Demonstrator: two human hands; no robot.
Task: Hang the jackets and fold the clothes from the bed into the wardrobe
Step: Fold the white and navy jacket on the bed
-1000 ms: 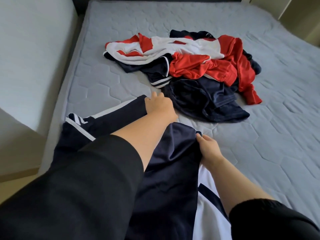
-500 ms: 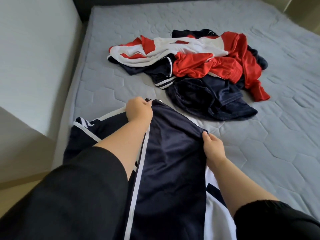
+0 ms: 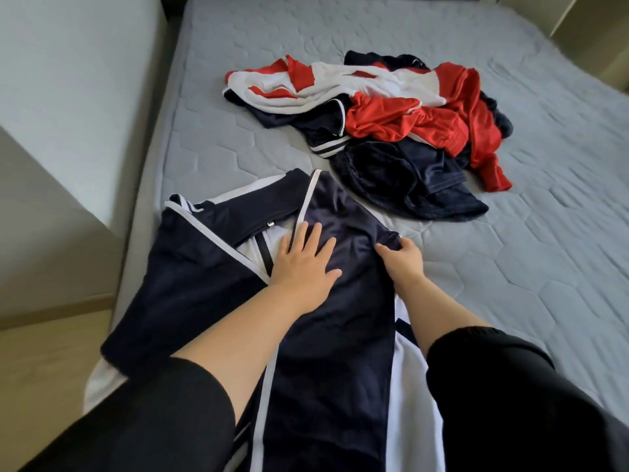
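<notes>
A navy jacket with white trim (image 3: pixel 333 335) lies spread on the near part of the grey mattress (image 3: pixel 510 267). Its sleeve is folded across the body. My left hand (image 3: pixel 303 260) presses flat on the folded navy cloth, fingers straight and spread. My right hand (image 3: pixel 401 260) pinches the jacket's right shoulder edge with curled fingers. Beyond the jacket sits a heap of red, white and navy clothes (image 3: pixel 391 114).
A white wall (image 3: pixel 68 97) runs along the mattress's left side, with wooden floor (image 3: pixel 41 362) at the lower left. A pale cabinet edge (image 3: pixel 599 28) stands at the far right corner. Bare mattress stretches to the right of the jacket.
My left hand drew the navy sleeve over the jacket's body, let go of it, and now lies flat on it. My right hand kept its hold on the shoulder edge.
</notes>
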